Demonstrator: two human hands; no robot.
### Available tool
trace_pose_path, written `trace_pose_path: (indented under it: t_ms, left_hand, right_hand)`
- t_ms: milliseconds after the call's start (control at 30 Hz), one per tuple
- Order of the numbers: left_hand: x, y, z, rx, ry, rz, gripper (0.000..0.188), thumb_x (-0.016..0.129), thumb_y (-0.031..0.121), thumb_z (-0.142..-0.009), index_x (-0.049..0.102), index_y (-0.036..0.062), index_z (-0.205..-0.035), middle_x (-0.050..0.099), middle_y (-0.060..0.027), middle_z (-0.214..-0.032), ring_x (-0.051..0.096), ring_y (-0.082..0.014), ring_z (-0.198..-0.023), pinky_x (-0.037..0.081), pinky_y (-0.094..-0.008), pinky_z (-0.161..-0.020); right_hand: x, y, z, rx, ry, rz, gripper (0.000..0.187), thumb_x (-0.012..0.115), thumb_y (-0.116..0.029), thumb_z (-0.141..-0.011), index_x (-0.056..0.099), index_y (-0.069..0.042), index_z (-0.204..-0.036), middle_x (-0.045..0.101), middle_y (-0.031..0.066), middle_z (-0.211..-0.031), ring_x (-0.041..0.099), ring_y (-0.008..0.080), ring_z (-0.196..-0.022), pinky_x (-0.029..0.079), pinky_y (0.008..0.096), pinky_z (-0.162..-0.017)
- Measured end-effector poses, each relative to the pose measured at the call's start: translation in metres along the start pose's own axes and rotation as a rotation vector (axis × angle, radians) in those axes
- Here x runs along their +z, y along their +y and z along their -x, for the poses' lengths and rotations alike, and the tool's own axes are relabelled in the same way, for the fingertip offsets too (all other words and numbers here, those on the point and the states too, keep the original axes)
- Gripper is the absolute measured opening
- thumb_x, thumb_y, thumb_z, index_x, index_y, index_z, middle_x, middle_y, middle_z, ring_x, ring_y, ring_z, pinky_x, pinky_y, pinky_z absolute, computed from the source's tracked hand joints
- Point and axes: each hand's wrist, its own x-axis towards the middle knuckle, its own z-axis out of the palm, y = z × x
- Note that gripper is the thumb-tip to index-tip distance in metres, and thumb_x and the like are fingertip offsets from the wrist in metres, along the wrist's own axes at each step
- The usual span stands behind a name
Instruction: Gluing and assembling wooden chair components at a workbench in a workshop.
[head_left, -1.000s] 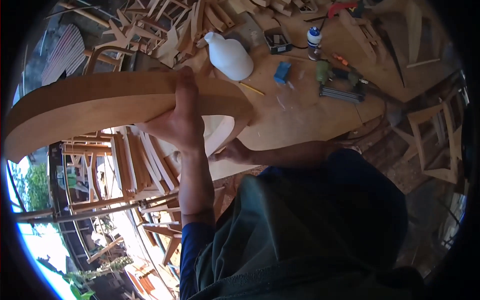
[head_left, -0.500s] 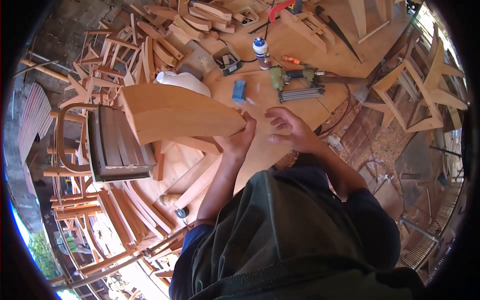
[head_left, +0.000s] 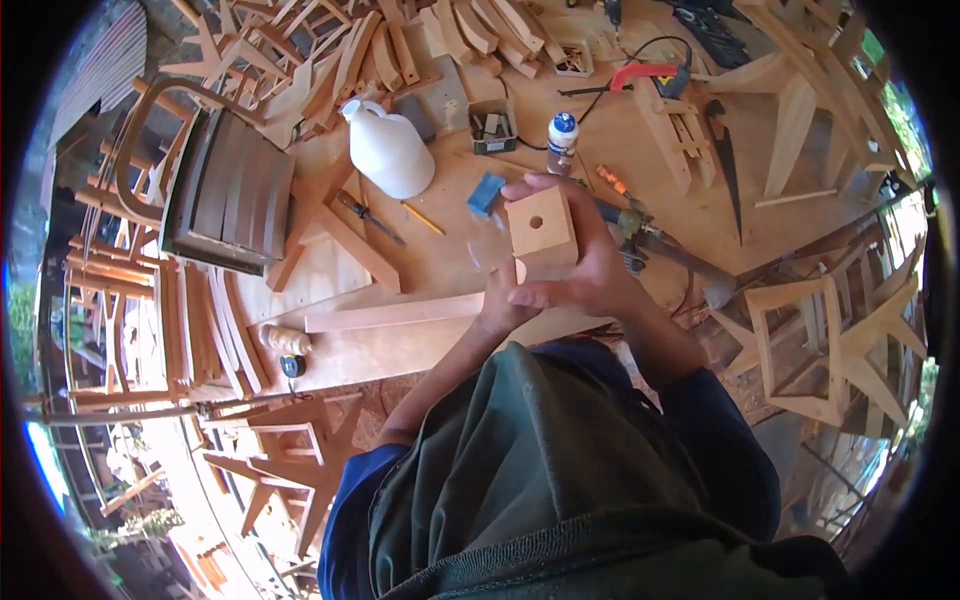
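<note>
A pale wooden piece (head_left: 540, 222) is held up over the workbench, its square end with a dark round hole facing me. My right hand (head_left: 592, 262) wraps round its right side, fingers over the far edge and thumb along the near side. At its lower left, the fingers of my left hand (head_left: 503, 303) close against the piece. A blue block (head_left: 486, 195) lies on the bench just beyond my hands. Behind my right wrist, a nail gun (head_left: 632, 222) is mostly hidden. The piece's length is foreshortened in this view.
A white jug (head_left: 392, 150), a blue-capped bottle (head_left: 562, 140), a screwdriver (head_left: 368, 215) and a yellow pencil (head_left: 424, 218) stand or lie on the bench. A slatted chair seat (head_left: 225, 190) is at left. Curved wooden parts (head_left: 480, 30) are piled behind; chair frames (head_left: 800, 340) stand right.
The wooden piece has turned from lying sideways at left to end-on in front of me. My right hand has closed onto it. The view has shifted, showing the jug fully.
</note>
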Motion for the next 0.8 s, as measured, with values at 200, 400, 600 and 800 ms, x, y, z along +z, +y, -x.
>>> trace_pose_path:
  t_ms: [200, 400, 600, 800]
  left_hand:
    - [-0.030, 0.033, 0.055, -0.093, 0.092, -0.417, 0.112, 0.096, 0.032, -0.067, 0.028, -0.0016, -0.150, 0.055, -0.0232, -0.136, 0.057, -0.0409, -0.122, 0.049, -0.0486, -0.100]
    - [-0.060, 0.061, 0.158, -0.204, 0.588, -0.535, 0.118, 0.093, 0.026, -0.073, 0.015, 0.0001, -0.158, 0.053, -0.0222, -0.136, 0.056, -0.0339, -0.123, 0.049, -0.0459, -0.101]
    - [-0.126, 0.076, 0.205, -0.234, 0.978, -0.620, 0.089, 0.082, 0.014, -0.083, 0.031, -0.0002, -0.153, 0.062, -0.0177, -0.124, 0.063, -0.0265, -0.112, 0.051, -0.0382, -0.093]
    - [-0.274, 0.068, 0.211, -0.247, 1.170, -0.748, 0.062, 0.079, 0.010, -0.088, 0.047, 0.0032, -0.140, 0.071, -0.0116, -0.105, 0.068, -0.0195, -0.096, 0.054, -0.0344, -0.085]
  right_hand:
    - [-0.003, 0.017, -0.011, -0.049, -0.127, 0.000, 0.085, 0.091, -0.020, -0.078, 0.042, -0.005, -0.145, 0.062, 0.0116, -0.126, 0.063, 0.0208, -0.115, 0.051, 0.0347, -0.098]
    - [0.020, 0.031, -0.020, -0.111, -0.194, 0.026, 0.073, 0.086, -0.015, -0.083, 0.043, -0.001, -0.140, 0.061, 0.0153, -0.126, 0.065, 0.0236, -0.113, 0.053, 0.0362, -0.096]
    - [0.016, 0.048, -0.024, -0.095, -0.116, -0.147, 0.083, 0.084, -0.023, -0.083, 0.035, 0.002, -0.146, 0.055, 0.0205, -0.136, 0.059, 0.0274, -0.121, 0.052, 0.0423, -0.100]
    - [0.026, 0.060, -0.025, -0.099, 0.373, -0.246, 0.082, 0.024, -0.054, -0.099, 0.038, 0.010, -0.149, 0.058, 0.0298, -0.134, 0.062, 0.0403, -0.120, 0.057, 0.0529, -0.097]
